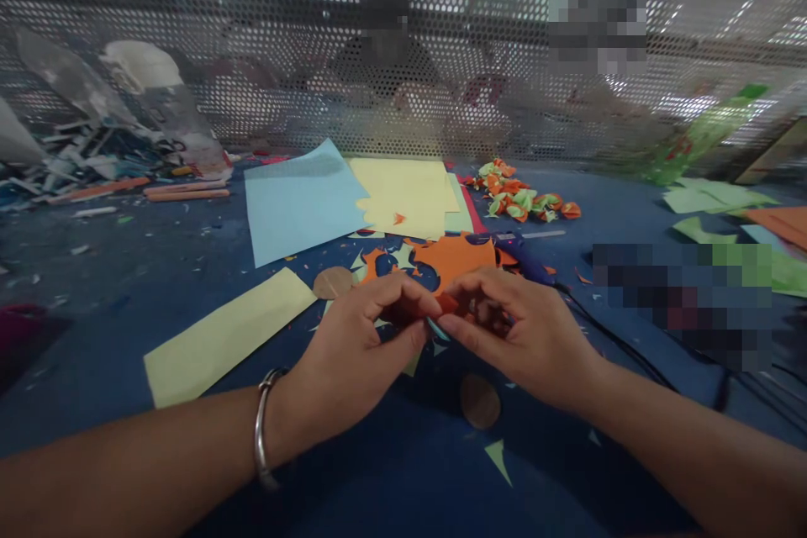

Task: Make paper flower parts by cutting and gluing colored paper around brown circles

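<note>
Fingertips of my left hand [362, 340] and my right hand [523, 332] meet over the table, pinching a small folded paper piece [446, 303]. It is orange, with a light blue edge below; my fingers partly hide it. Just beyond lies an orange paper sheet [463, 256] with round holes cut out of it. One brown disc [480, 402] lies below my hands, another brown disc [333, 282] beside my left hand. A pale yellow strip [227, 340] is left of my left hand. Beyond my right hand rests a blue tool with a black cord, resembling a glue gun [526, 259].
Blue paper [303, 202] and yellow paper [409, 185] lie further back. Small orange and green paper pieces [520, 200] are heaped behind. A bottle [167, 109] stands left, a green bottle [699, 134] right. A perforated metal screen [271, 25] bounds the table; a person sits behind it.
</note>
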`<state>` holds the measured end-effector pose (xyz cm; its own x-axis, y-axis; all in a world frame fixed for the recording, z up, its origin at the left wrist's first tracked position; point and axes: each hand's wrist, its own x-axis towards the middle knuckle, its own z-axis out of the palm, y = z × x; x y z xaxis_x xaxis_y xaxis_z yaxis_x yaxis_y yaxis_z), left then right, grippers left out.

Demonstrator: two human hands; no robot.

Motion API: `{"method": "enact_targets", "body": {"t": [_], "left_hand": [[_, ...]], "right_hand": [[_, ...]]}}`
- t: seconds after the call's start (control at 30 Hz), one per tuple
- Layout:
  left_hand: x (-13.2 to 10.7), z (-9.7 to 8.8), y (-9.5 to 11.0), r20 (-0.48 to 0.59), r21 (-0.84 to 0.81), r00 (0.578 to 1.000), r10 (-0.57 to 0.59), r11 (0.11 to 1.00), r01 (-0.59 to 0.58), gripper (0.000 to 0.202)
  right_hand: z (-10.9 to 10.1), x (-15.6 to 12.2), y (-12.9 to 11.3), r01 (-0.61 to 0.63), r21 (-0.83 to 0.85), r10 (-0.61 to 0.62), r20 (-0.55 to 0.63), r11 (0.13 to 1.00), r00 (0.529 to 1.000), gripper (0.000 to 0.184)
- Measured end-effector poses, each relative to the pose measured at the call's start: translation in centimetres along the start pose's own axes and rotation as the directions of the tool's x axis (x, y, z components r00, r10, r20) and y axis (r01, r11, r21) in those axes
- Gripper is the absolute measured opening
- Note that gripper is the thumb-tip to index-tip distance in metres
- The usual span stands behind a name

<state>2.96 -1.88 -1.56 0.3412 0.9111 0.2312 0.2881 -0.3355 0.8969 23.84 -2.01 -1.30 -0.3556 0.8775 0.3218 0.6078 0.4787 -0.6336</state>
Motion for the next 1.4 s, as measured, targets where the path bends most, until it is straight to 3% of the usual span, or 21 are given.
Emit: {"method": "enact_targets", "body": {"t": [0.2, 0.4, 0.6, 0.77, 0.87, 1.17, 1.4], "left_hand": [[0.4, -0.1, -0.4, -0.115, 0.016, 0.993, 0.041, 0.999, -0.039, 0.015], [0.4, -0.6, -0.9, -0.184, 0.082, 0.978, 0.100, 0.993, -0.086, 0.012], [0.4, -0.5, -0.8, -0.186, 0.099, 0.975, 0.123, 0.989, -0.106, 0.011], [0.7, -0.4, -1.2, -0.182, 0.039, 0.981, 0.061, 0.998, -0.055, 0.008], [0.5, -0.4, -1.1, -0.182, 0.069, 0.980, 0.081, 0.995, -0.069, 0.010], [0.2, -0.4, -0.7, -0.147, 0.088, 0.983, 0.107, 0.992, -0.094, 0.010], [0.3, -0.7, -1.0, -0.158, 0.067, 0.982, 0.106, 0.993, -0.096, 0.006]], "right_hand": [[-1.2, 0.8, 1.3, 0.010, -0.210, -0.019, -0.040, 0.978, 0.999, 0.015], [-2.5, 1.4, 3.1, -0.056, -0.522, 0.043, -0.036, 0.851, 0.998, 0.020], [-3.0, 1.3, 3.3, -0.086, -0.524, 0.125, 0.039, 0.848, 0.991, 0.024], [-5.5, 2.0, 4.9, -0.287, -0.600, 0.247, -0.150, 0.747, 0.957, 0.024], [-6.6, 2.5, 6.7, -0.370, -0.642, 0.357, -0.157, 0.671, 0.921, 0.027], [-7.1, 4.0, 10.0, -0.479, -0.413, 0.482, -0.107, 0.774, 0.870, 0.023], [-6.5, 3.9, 9.2, -0.580, 0.015, 0.580, -0.045, 0.814, 0.813, 0.021]]}}
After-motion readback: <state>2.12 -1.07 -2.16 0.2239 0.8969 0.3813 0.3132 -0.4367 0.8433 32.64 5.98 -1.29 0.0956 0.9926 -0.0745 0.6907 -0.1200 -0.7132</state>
